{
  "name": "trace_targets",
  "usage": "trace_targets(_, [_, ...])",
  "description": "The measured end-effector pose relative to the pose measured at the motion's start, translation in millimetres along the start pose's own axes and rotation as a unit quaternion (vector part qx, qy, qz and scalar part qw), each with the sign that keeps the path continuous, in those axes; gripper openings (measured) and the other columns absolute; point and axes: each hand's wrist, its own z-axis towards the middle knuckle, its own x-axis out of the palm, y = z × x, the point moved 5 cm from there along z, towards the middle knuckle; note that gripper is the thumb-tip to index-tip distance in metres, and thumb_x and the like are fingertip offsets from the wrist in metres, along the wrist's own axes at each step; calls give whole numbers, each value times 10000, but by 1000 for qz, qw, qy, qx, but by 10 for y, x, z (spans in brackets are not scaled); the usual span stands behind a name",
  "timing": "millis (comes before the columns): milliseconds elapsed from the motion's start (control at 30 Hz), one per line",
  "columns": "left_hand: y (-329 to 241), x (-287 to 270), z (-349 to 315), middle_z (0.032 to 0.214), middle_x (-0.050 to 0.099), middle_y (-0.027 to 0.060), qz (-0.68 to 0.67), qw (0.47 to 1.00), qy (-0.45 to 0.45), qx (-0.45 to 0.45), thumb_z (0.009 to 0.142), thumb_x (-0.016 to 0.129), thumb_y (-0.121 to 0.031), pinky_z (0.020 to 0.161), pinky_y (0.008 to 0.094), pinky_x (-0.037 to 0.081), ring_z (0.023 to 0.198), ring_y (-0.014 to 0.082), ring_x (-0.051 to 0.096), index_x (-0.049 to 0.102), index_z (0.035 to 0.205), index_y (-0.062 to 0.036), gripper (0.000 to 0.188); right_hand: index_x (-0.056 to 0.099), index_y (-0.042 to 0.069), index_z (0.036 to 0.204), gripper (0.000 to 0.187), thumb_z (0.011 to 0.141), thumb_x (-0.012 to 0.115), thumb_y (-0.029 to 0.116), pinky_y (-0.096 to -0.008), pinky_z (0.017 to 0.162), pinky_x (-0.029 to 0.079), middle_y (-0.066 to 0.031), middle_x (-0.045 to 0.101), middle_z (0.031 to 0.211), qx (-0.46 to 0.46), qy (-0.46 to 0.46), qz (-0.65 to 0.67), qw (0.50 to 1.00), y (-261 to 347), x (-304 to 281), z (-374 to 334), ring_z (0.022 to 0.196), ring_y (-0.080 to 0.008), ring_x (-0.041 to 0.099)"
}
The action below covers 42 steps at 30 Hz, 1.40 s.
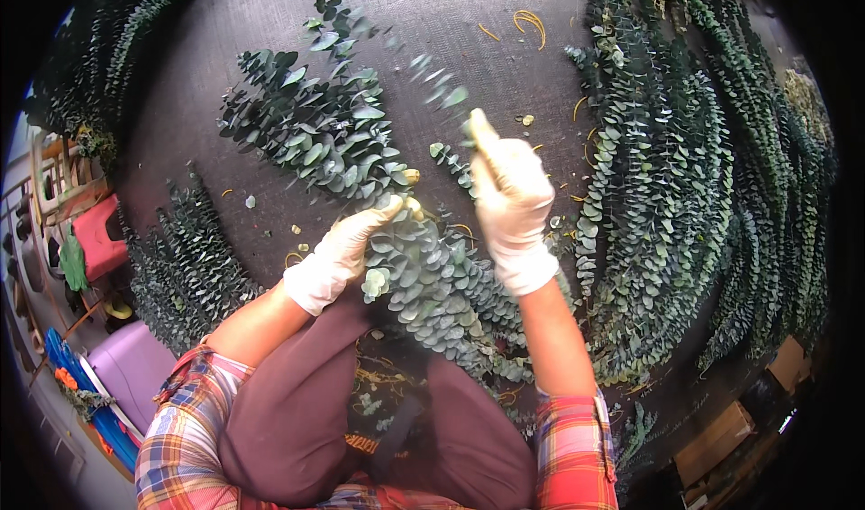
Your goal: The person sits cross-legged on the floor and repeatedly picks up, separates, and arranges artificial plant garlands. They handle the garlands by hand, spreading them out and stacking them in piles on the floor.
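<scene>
My left hand [341, 247], in a white glove, is closed around a bunch of eucalyptus [315, 127] at its stems. The leafy tops fan out away from me to the upper left. More eucalyptus branches [432, 280] lie just below and right of that grip, against my knees. My right hand [512, 195], also gloved and with yellowed fingertips, is raised to the right of the bunch with its fingers curled in. A thin eucalyptus sprig [440, 85], smeared by motion, runs up from its fingertips. Where the fingers meet the stem is blurred.
Long eucalyptus branches [662, 186] are heaped along the right of the dark work surface [450, 14]. A smaller pile [194, 267] lies at the left. Yellow bands [532, 28] and loose leaves are scattered about. A purple container [135, 366] and a red stool [99, 240] stand at left, cardboard [714, 442] at lower right.
</scene>
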Motion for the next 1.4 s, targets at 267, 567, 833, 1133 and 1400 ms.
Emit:
trace_targets(267, [51, -53, 2, 1023, 669, 58, -18, 998, -27, -45, 861, 654, -227, 842, 349, 507, 905, 182, 636, 630, 1083, -53, 283, 631, 109, 1114, 364, 753, 654, 70, -284, 553, 475, -10, 597, 846, 13, 101, -45, 994, 473, 208, -284, 654, -184, 570])
trace_targets(567, [-34, 51, -74, 989, 657, 24, 29, 997, 43, -57, 835, 677, -211, 791, 295, 505, 872, 137, 617, 612, 1101, -69, 309, 591, 108, 1150, 448, 707, 660, 109, -294, 639, 523, -45, 575, 1180, 16, 180, -119, 976, 699, 162, -336, 767, -199, 600])
trace_targets(833, [6, -166, -55, 1080, 649, 55, 72, 995, -54, -41, 800, 709, -260, 864, 345, 490, 968, 188, 619, 597, 1154, -67, 418, 584, 93, 1178, 459, 721, 611, 119, -371, 936, 405, -64, 510, 1320, -21, 139, -118, 983, 716, 192, -333, 1100, -231, 530])
trace_targets(1133, [-84, -23, -80, 1213, 581, 113, 27, 998, 56, -12, 798, 711, -347, 993, 391, 424, 1136, 246, 544, 491, 1291, -34, 624, 590, 9, 1168, 431, 742, 520, -6, -429, 1058, 322, -174, 492, 1322, 60, 121, 150, 979, 683, 360, -286, 1220, -370, 451])
trace_targets(1400, [-175, 206, -41, 943, 647, 39, -3, 994, 94, 63, 879, 635, -266, 944, 394, 469, 1048, 200, 586, 416, 1325, -7, 561, 350, -10, 1366, 677, 798, 659, 187, -391, 1067, 325, -204, 425, 1342, 249, -36, -98, 963, -1323, -464, 53, 1268, -322, 397])
